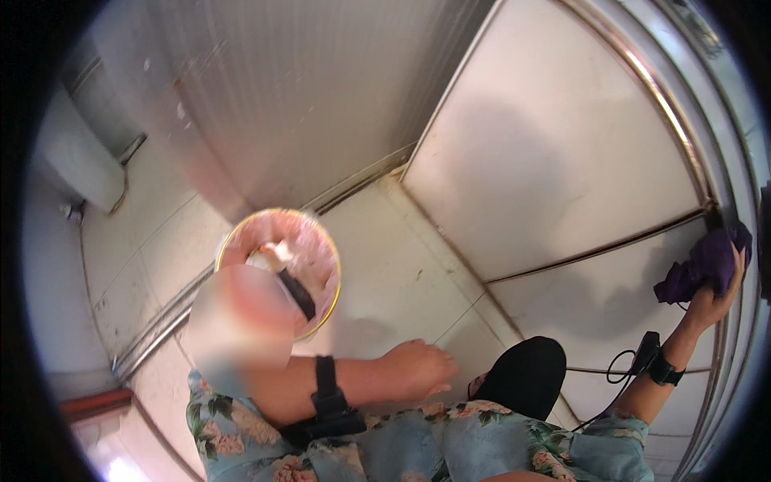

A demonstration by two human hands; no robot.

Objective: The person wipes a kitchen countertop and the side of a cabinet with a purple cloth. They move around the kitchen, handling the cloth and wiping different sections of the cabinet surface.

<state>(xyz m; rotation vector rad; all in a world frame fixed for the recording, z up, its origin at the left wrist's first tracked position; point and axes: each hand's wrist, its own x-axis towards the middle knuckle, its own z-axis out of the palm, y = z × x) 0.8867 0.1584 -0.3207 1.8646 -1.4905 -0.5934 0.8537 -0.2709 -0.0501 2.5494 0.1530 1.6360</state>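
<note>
At the far right, my right hand holds a bunched purple cloth against the pale panelled front, close to its metal edge trim. My left hand hangs in front of my body above the tiled floor. Its fingers are curled in and the palm is hidden; nothing shows in it. Both forearms wear black straps, and a small black device with a cable sits at the right wrist.
Left of centre on the floor stands a round bin with a yellow rim, a pink liner and rubbish inside. A brushed metal panel rises behind it. A metal threshold strip crosses the floor. My black-clad knee is below.
</note>
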